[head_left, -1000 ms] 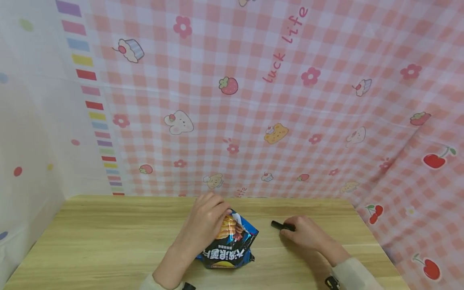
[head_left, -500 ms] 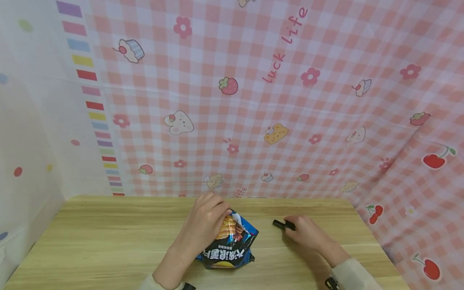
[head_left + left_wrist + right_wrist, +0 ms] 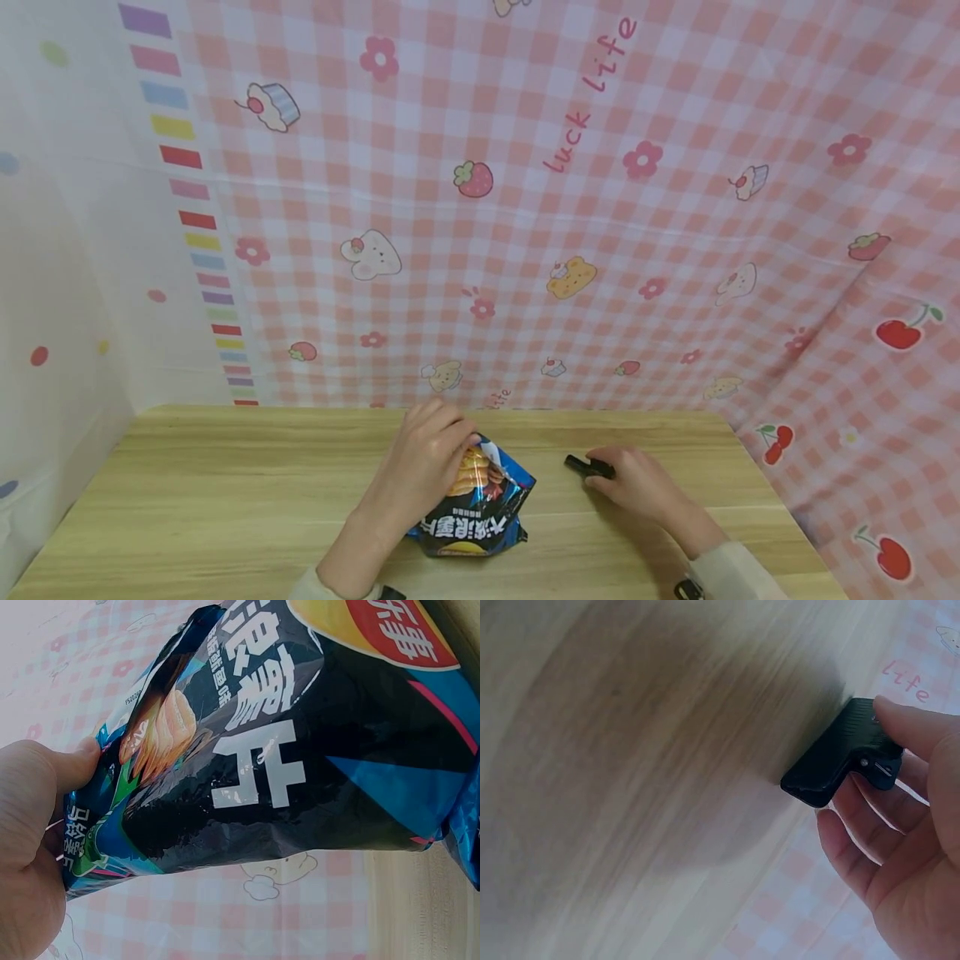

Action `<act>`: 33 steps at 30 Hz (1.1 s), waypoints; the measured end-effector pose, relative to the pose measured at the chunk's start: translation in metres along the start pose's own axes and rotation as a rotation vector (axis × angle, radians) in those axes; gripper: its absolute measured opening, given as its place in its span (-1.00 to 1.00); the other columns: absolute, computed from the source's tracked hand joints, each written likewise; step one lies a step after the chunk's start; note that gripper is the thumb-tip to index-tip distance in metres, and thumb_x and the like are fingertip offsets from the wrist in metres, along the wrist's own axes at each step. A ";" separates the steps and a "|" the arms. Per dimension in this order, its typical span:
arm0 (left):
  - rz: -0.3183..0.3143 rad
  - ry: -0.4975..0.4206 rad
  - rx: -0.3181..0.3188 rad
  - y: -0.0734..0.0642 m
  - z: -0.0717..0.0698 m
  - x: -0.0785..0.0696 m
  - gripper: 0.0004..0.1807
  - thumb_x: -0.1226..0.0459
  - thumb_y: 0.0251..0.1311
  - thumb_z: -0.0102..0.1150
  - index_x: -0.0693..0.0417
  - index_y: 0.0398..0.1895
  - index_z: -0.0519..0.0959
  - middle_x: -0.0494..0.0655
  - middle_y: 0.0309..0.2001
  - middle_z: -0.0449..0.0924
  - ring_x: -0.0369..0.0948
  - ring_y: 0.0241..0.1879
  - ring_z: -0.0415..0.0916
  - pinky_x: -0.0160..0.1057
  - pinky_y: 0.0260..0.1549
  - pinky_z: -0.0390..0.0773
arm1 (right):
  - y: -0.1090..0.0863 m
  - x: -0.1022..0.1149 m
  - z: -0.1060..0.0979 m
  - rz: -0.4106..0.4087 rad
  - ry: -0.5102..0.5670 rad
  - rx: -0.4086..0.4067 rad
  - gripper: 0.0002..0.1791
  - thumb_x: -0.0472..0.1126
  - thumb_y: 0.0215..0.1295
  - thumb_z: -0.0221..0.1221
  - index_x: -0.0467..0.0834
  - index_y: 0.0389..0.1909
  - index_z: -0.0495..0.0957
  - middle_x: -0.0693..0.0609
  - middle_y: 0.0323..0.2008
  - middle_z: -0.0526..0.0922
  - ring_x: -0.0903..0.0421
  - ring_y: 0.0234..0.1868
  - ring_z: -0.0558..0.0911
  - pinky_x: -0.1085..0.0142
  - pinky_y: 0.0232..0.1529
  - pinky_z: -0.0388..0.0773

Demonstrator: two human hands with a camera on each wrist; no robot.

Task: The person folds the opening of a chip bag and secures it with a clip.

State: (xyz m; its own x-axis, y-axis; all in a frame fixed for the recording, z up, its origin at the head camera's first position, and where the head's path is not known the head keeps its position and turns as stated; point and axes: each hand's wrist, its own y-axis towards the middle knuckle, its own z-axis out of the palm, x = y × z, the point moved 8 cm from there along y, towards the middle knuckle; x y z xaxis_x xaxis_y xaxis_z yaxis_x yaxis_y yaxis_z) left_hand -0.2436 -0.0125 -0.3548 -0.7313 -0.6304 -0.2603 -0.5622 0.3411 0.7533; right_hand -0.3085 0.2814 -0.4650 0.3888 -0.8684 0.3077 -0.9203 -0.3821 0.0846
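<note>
The left hand [image 3: 429, 454] was clamped on one end of a glossy black-and-blue foil chip bag [image 3: 480, 508], the rest of which ran from that grip toward the person, over the light wood-grain table [image 3: 225, 500]. To its right, well apart, the right hand [image 3: 641, 483] pinched a bent-shaped black plastic clip [image 3: 832, 754] between thumb and fingers. By that evidence, both things had been secured, but the clip was not on the bag and the two had not been brought together; whether the gripped end was sealed or open could not be told.

Beside the left thumb, small white characters read 马铃薯片; farther from that grip, large ones appeared to spell 大波浪薯片, and a red and yellow emblem at the far end showed 乐事. High behind both grips, the pink-and-white checked cloth [image 3: 420, 208] bore "luck life" in pinkish-red letters. On the clip, no writing could be made out
</note>
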 end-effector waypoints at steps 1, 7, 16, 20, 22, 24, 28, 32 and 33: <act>0.001 0.000 0.001 0.000 0.000 0.000 -0.94 0.40 0.20 0.50 0.13 -0.31 0.77 -0.21 -0.33 0.64 -0.23 -0.24 0.49 -0.23 -0.21 0.50 | 0.000 0.000 0.000 -0.001 0.003 -0.001 -0.58 -0.20 0.26 0.47 -0.30 0.09 0.70 -0.19 0.00 0.77 -0.18 0.04 0.74 -0.06 0.01 0.68; -0.003 -0.008 0.010 -0.001 0.001 0.000 -0.97 0.35 0.28 0.44 0.15 -0.30 0.77 -0.20 -0.32 0.65 -0.22 -0.24 0.49 -0.22 -0.21 0.49 | -0.002 -0.003 -0.001 0.002 0.057 -0.019 -0.64 -0.23 0.22 0.50 -0.33 -0.02 0.72 -0.15 -0.11 0.79 0.03 -0.17 0.75 0.13 -0.17 0.71; -0.008 0.003 0.001 0.000 0.001 0.000 -0.93 0.41 0.18 0.51 0.15 -0.30 0.77 -0.20 -0.32 0.66 -0.23 -0.24 0.49 -0.23 -0.20 0.51 | -0.009 -0.006 -0.011 0.052 0.206 -0.056 -0.60 -0.15 0.26 0.48 -0.29 0.02 0.71 -0.01 -0.15 0.74 0.21 -0.28 0.62 0.30 -0.27 0.61; -0.001 0.017 -0.004 -0.001 0.002 0.000 -0.90 0.41 0.15 0.53 0.13 -0.30 0.78 -0.20 -0.33 0.66 -0.23 -0.24 0.49 -0.24 -0.20 0.52 | -0.013 -0.003 -0.016 0.062 0.260 -0.095 -0.58 -0.14 0.29 0.46 -0.31 0.06 0.70 -0.02 -0.13 0.74 0.19 -0.28 0.64 0.33 -0.29 0.63; 0.000 0.021 -0.005 -0.001 0.002 0.000 -0.90 0.41 0.15 0.54 0.12 -0.30 0.78 -0.21 -0.33 0.67 -0.23 -0.24 0.50 -0.24 -0.19 0.52 | -0.014 0.000 -0.018 0.067 0.293 -0.121 -0.57 -0.17 0.29 0.45 -0.33 0.07 0.69 -0.04 -0.12 0.74 0.18 -0.30 0.65 0.35 -0.33 0.64; -0.001 0.022 -0.006 -0.001 0.002 0.000 -0.90 0.40 0.15 0.54 0.11 -0.30 0.78 -0.21 -0.32 0.67 -0.23 -0.24 0.50 -0.24 -0.19 0.53 | -0.015 0.004 -0.021 0.057 0.312 -0.153 -0.59 -0.19 0.28 0.46 -0.33 0.07 0.70 -0.06 -0.11 0.75 0.19 -0.31 0.65 0.36 -0.36 0.64; -0.002 0.018 -0.010 0.000 0.002 0.000 -0.90 0.40 0.15 0.53 0.11 -0.29 0.78 -0.20 -0.32 0.68 -0.23 -0.24 0.50 -0.23 -0.19 0.54 | -0.016 0.012 -0.026 0.029 0.312 -0.226 -0.65 -0.25 0.23 0.48 -0.28 0.00 0.73 -0.02 -0.17 0.76 0.21 -0.32 0.65 0.36 -0.38 0.65; 0.009 0.020 -0.013 0.000 0.001 -0.001 -0.88 0.41 0.12 0.55 0.11 -0.30 0.78 -0.20 -0.32 0.68 -0.23 -0.25 0.51 -0.24 -0.21 0.53 | -0.017 0.018 -0.030 0.032 0.333 -0.262 -0.68 -0.25 0.22 0.49 -0.23 -0.02 0.74 0.00 -0.19 0.77 0.21 -0.34 0.66 0.35 -0.39 0.66; 0.010 0.020 -0.014 0.000 0.001 -0.001 -0.87 0.41 0.12 0.56 0.11 -0.30 0.78 -0.20 -0.33 0.68 -0.23 -0.25 0.51 -0.25 -0.22 0.53 | -0.017 0.019 -0.030 0.036 0.342 -0.266 -0.68 -0.24 0.23 0.49 -0.24 -0.02 0.74 -0.01 -0.19 0.77 0.20 -0.33 0.67 0.35 -0.39 0.66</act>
State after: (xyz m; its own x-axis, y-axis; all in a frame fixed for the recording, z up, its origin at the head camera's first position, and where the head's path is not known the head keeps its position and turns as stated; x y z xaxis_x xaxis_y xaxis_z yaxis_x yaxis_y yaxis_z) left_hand -0.2432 -0.0111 -0.3547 -0.7290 -0.6410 -0.2401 -0.5490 0.3382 0.7643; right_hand -0.2865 0.2813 -0.4324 0.3608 -0.7076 0.6075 -0.9296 -0.2202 0.2956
